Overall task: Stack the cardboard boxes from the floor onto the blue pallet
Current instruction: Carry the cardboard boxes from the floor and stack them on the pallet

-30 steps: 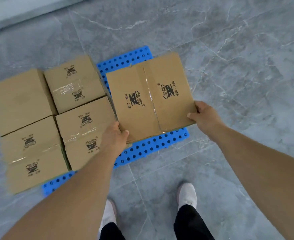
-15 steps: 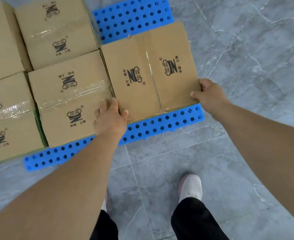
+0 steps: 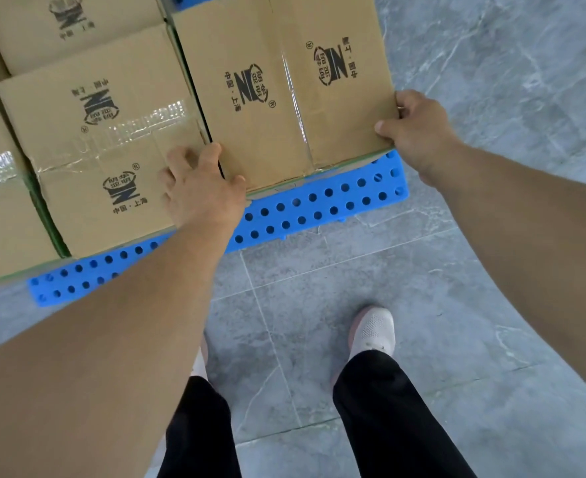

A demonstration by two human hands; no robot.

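Note:
A taped cardboard box (image 3: 284,84) with black printed logos sits on the right part of the blue perforated pallet (image 3: 319,208). My left hand (image 3: 202,188) grips its near left corner, fingers pressed into the gap beside the neighbouring box (image 3: 105,160). My right hand (image 3: 419,129) holds its near right corner, thumb on top. Several more boxes stand on the pallet to the left, the far ones cut off by the frame, including a far box (image 3: 71,25).
Grey marble-look floor tiles (image 3: 491,81) lie to the right and in front of the pallet. My own two feet in pale shoes (image 3: 372,331) and black trousers stand close to the pallet's front edge.
The box has come down from above the pallet and now rests beside the neighbouring box. My head has moved closer and lower, so the boxes look larger.

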